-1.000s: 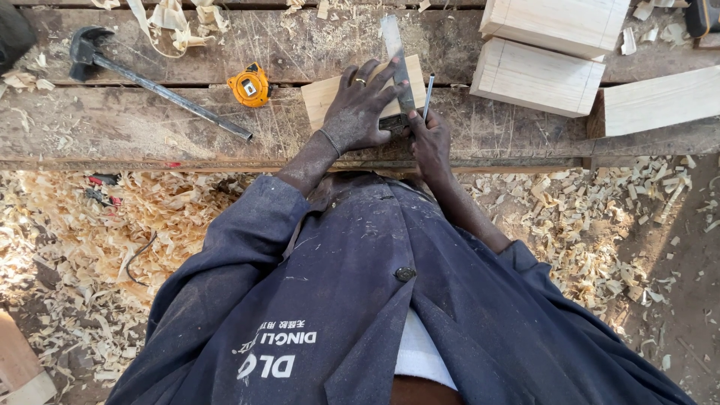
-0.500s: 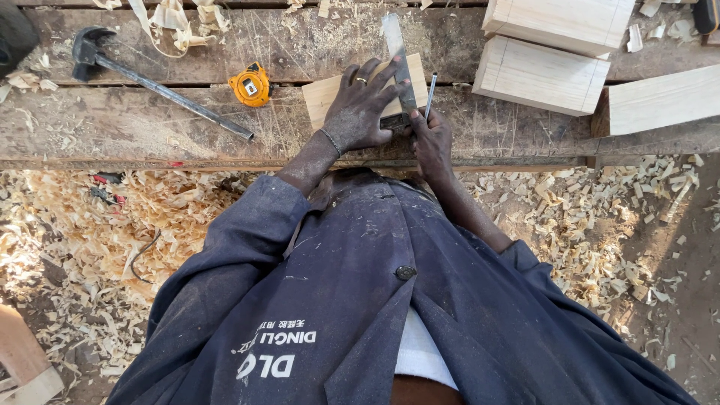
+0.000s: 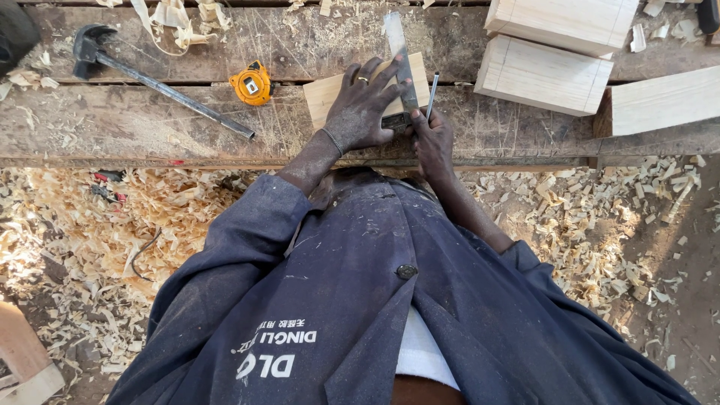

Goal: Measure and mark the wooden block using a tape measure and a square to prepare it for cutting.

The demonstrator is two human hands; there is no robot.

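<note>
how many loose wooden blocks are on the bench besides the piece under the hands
3, all at the right: a far block at the top edge, a near block just below it, and a long block by the right edge. More may lie out of view.

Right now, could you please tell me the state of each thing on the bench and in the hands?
Left hand: flat, pressing on the small board and square.
Right hand: holding a pencil.
Pencil: upright, tip beside the square.
Square: lying across the small board.
Small board: flat, pinned down.
Tape measure: lying untouched.
Hammer: lying untouched.
Wood blocks: lying apart from both hands.
</note>
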